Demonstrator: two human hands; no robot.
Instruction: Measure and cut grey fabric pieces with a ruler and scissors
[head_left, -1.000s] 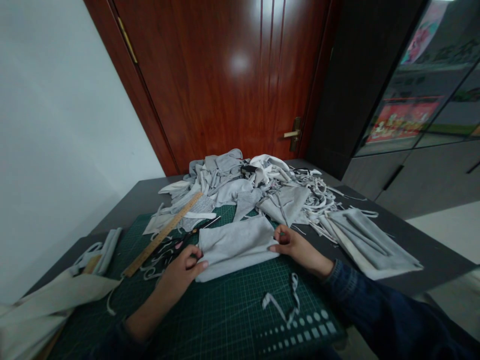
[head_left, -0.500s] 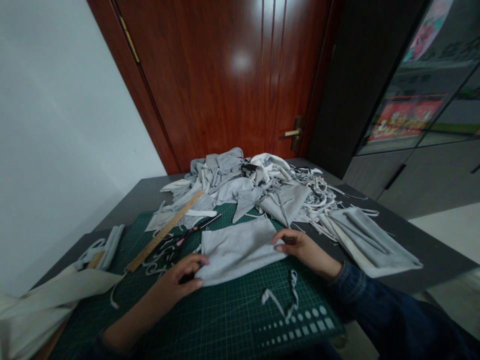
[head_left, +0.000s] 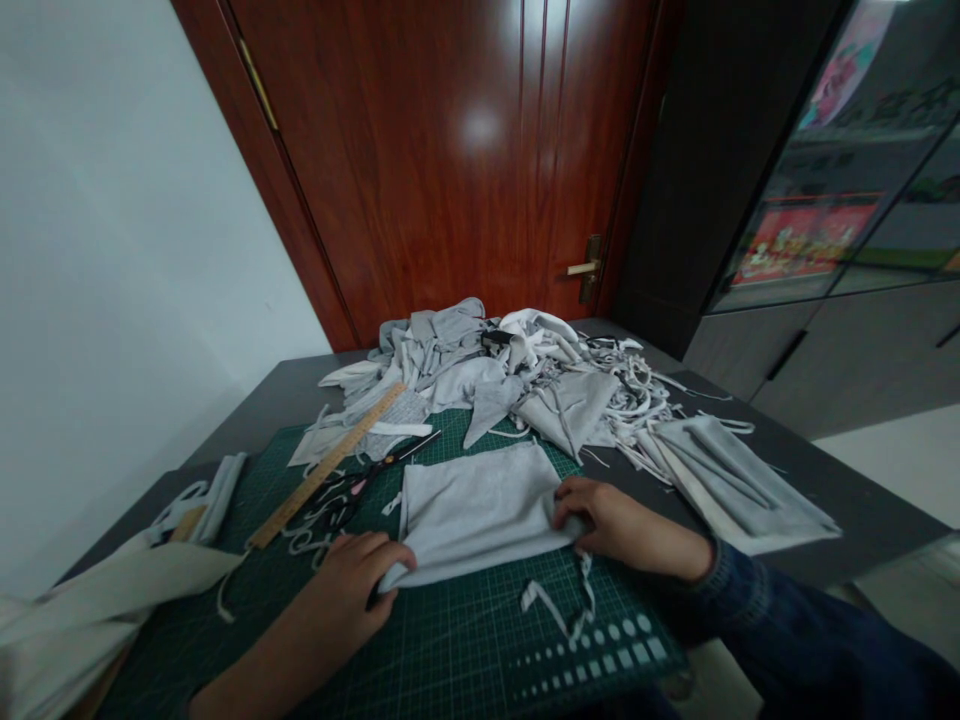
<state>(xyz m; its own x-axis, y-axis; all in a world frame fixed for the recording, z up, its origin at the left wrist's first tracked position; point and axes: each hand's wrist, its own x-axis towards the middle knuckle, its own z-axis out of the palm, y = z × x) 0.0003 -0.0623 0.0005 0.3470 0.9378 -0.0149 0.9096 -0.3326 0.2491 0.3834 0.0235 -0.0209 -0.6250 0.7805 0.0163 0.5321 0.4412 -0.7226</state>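
A flat grey cloth piece (head_left: 476,505) lies on the green cutting mat (head_left: 450,650) in front of me. My left hand (head_left: 352,585) pinches its near left corner, fingers closed on the cloth edge. My right hand (head_left: 607,520) grips its right edge near the lower corner, fingers curled on the cloth. A thin grey strip (head_left: 566,600) lies on the mat just below my right hand.
A wooden ruler (head_left: 326,465) and black scissors (head_left: 375,470) lie left of the cloth. A heap of grey and white fabric scraps (head_left: 517,375) fills the table's far side. Folded grey pieces (head_left: 739,480) sit at right, pale cloth (head_left: 90,600) at left. A brown door stands behind.
Both hands slid toward me along the cloth's side edges, from its upper part down to its near corners. The cloth now lies flatter and squarer.
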